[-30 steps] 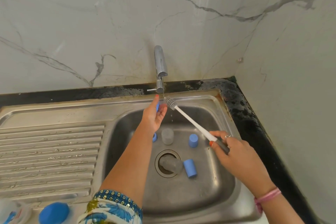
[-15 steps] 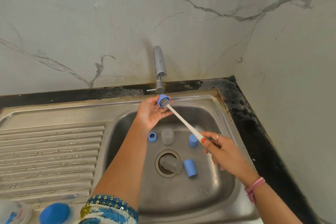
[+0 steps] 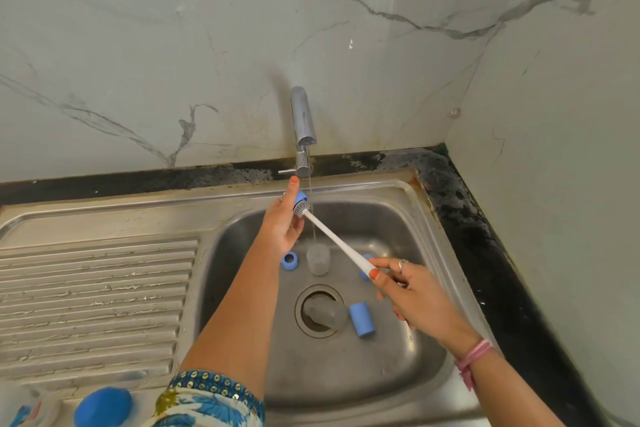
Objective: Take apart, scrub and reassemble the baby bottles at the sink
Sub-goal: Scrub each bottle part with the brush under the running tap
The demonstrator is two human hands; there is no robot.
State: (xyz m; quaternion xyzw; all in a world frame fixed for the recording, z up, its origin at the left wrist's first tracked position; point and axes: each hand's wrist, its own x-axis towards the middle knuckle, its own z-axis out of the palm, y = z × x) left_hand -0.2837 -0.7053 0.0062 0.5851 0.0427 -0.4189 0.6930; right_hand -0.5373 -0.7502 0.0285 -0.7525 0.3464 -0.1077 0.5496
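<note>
Under the tap [image 3: 303, 121], over the sink [image 3: 398, 198] basin, left hand [image 3: 282, 222] holds a small blue bottle ring [image 3: 300, 199] pinched between thumb and fingers [image 3: 293, 184], index finger pointing up past the ring. Ring sits at the fingertips, opening facing right toward the brush. Right hand [image 3: 412, 291] grips the white brush [image 3: 332, 236] at its handle end, thumb and fingers curled round it; grey bristle head is pushed up against the ring's opening, right at the left fingertips. Thin water stream runs down just beside the ring. On the basin floor: another blue ring [image 3: 289, 260] standing, a clear cup-like part [image 3: 318, 258] next to it, a blue piece [image 3: 365, 270] partly hidden behind the right hand, a blue cap [image 3: 361, 319] lying on its side just right of the drain [image 3: 320, 310], and a clear part resting in the drain. Draining board [image 3: 93, 288] at left. Blue-topped item [image 3: 104, 406] at bottom left edge, blurred.
</note>
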